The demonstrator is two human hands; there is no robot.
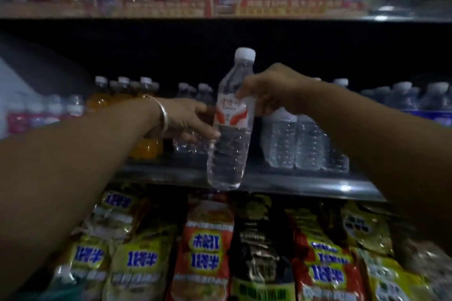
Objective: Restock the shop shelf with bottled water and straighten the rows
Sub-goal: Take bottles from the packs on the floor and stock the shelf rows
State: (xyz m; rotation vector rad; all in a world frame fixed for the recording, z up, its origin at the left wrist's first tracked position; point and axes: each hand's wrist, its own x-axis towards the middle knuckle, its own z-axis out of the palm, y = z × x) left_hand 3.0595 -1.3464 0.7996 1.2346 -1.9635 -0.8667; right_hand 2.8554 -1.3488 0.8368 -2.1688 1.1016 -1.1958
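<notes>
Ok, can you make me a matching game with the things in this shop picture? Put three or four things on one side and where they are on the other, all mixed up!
Things:
1. water bottle
2. orange drinks
3. snack packets
4. bracelet

Places:
A. on the shelf below the drinks
B. on the left wrist
C. held in the air between the left hand and right hand
D. at the left of the drinks shelf, behind the left arm

Pairs: 1-C, 2-D, 3-A, 4-B
</notes>
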